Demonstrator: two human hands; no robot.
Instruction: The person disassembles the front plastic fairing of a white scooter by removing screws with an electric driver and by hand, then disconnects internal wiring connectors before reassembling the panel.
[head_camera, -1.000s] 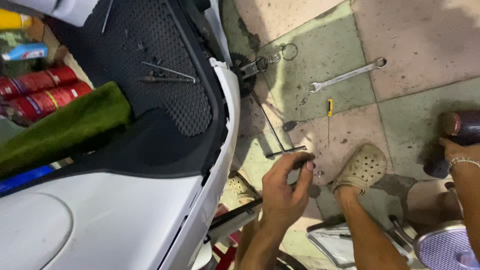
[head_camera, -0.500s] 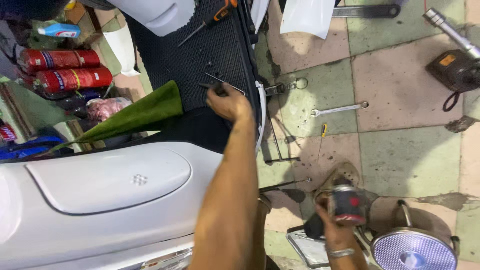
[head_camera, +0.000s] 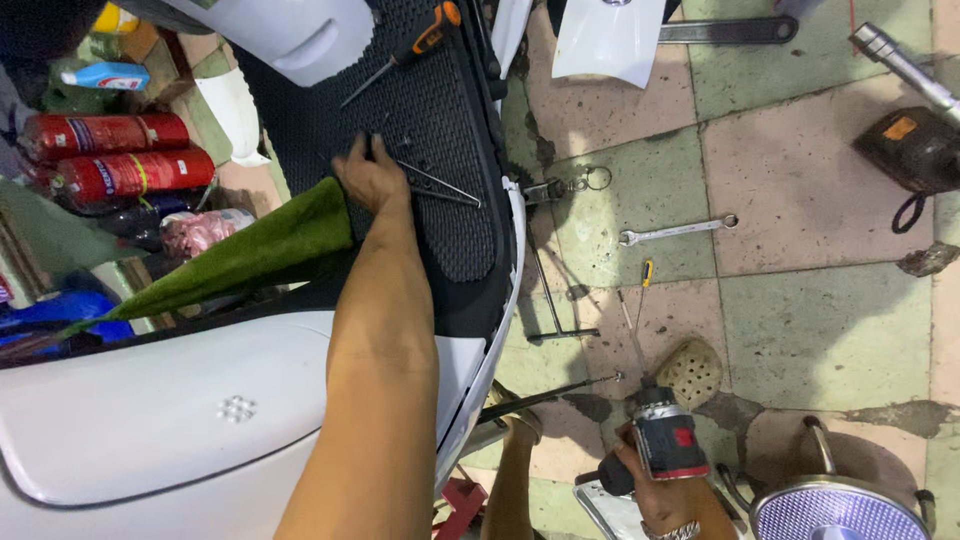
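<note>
2 red extinguishers (head_camera: 110, 155) at 9 o'clock, 1 orange-handled screwdriver (head_camera: 400, 55) at 12, 1 spanner (head_camera: 675, 231) on the tiles at 3. Green cloth (head_camera: 240, 260) lies just beside the forearm, partly over the scooter's black floor mat (head_camera: 450, 130). Left hand (head_camera: 372, 178) rests on the mat, fingers (head_camera: 352, 152) loosely spread, touching thin metal rods (head_camera: 440, 185). Right hand (head_camera: 655, 490) at 5 o'clock, fingers wrapped tight on a power driver (head_camera: 668, 440), its long bit pointing toward the scooter.
</note>
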